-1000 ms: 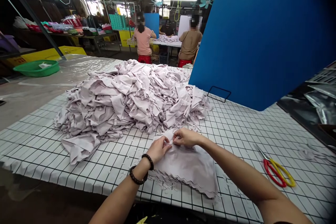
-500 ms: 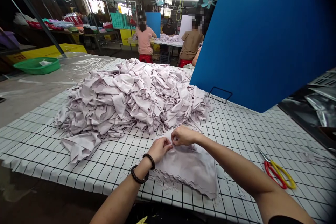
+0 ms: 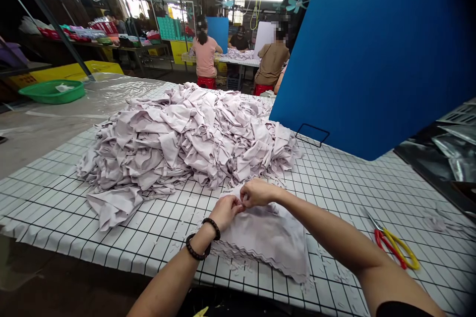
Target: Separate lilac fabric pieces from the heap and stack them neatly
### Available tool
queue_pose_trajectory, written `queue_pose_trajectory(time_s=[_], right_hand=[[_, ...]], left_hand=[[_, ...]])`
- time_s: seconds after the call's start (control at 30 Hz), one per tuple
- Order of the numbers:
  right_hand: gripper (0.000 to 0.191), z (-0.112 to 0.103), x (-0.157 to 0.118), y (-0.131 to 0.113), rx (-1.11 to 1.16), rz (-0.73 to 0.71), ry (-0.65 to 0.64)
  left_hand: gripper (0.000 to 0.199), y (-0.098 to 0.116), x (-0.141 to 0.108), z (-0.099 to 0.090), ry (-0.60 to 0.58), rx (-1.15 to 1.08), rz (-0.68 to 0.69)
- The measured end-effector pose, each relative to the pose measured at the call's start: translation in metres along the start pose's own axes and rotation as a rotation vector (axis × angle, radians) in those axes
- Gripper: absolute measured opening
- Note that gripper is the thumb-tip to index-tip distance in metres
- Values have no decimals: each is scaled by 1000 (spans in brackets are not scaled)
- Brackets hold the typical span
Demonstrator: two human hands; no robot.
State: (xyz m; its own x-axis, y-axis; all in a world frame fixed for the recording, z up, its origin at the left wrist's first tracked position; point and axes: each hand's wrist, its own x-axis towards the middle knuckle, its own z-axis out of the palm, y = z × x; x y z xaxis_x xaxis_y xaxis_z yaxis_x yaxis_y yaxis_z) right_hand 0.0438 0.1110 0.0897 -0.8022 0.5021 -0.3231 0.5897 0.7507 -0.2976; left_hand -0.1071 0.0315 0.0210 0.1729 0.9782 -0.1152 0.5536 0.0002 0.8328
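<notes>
Close together over a flat stack of pale lilac fabric pieces, both hands pinch at the stack's upper left edge. My left hand, with two dark bead bracelets at its wrist, has thumb and fingers closed on the fabric. Just beside it, my right hand is closed too, its fingertips against the same fabric; the exact bit it grips is hidden. The stack's near edge is wavy and layered. Scissors with one red and one yellow handle lie to the right of my right forearm.
A large heap of crumpled lilac fabric lies beyond the hands. At right rises a big blue board with a black wire stand. Small scraps dot the checked tablecloth. A green basin sits far left; several people sit at a table behind.
My right hand has shifted very slightly left, its fingertips nearer the left hand's. The left hand, stack and scissors stay nearly where they were.
</notes>
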Motion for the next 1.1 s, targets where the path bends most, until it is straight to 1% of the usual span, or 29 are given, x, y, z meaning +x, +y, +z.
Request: queue_pose_trajectory(time_s=[0.1, 0.27, 0.3, 0.33, 0.37, 0.47, 0.5, 0.53, 0.6, 0.67, 0.7, 0.77, 0.83, 0.87, 0.9, 0.93, 0.97, 1.0, 1.03, 1.1], right_hand=[[23, 2, 2, -1, 42, 2, 14], [24, 12, 2, 6, 280, 42, 12], [23, 13, -1, 8, 300, 58, 34], [23, 15, -5, 10, 292, 76, 85], [23, 16, -10, 11, 255, 102, 168], [30, 26, -35, 7, 74, 248, 500], [35, 32, -46, 3, 23, 307, 588], [38, 40, -57, -2, -14, 351, 643], [44, 63, -79, -14, -59, 379, 687], [55, 93, -98, -25, -85, 377, 678], [62, 109, -106, -29, -90, 376, 650], [74, 137, -118, -30, -90, 410, 630], [78, 155, -127, -25, -73, 442, 598], [78, 157, -130, -21, -55, 444, 581], [76, 155, -132, -17, -31, 445, 569], [71, 147, -133, -12, 0, 445, 572], [64, 136, -130, -8, 34, 446, 599], [54, 121, -125, -4, 70, 449, 642], [44, 103, -116, 0, 104, 451, 713], [35, 65, -86, 10, 142, 377, 832]], left_hand=[[18, 0, 2, -1, -2, 50, 2], [20, -3, 1, -1, -22, 76, -12], [19, -2, -1, -1, -14, 71, -8], [18, -2, -3, -1, 10, 66, 0], [22, -1, -7, -1, 53, 66, 13], [40, 2, -23, -1, 240, 141, 87], [41, 1, -29, 0, 294, 199, 114], [41, 0, -34, 1, 324, 267, 140], [44, -7, -45, 5, 304, 402, 178], [51, -17, -53, 11, 233, 508, 195], [54, -22, -56, 14, 206, 551, 196], [60, -30, -60, 19, 183, 622, 187], [63, -35, -63, 22, 180, 670, 177], [64, -37, -64, 23, 179, 684, 175], [65, -37, -64, 24, 179, 692, 174], [65, -38, -65, 24, 180, 696, 172], [64, -37, -65, 23, 180, 695, 169], [64, -36, -66, 23, 178, 691, 162], [63, -34, -65, 22, 175, 682, 151], [63, -27, -62, 20, 183, 646, 130]])
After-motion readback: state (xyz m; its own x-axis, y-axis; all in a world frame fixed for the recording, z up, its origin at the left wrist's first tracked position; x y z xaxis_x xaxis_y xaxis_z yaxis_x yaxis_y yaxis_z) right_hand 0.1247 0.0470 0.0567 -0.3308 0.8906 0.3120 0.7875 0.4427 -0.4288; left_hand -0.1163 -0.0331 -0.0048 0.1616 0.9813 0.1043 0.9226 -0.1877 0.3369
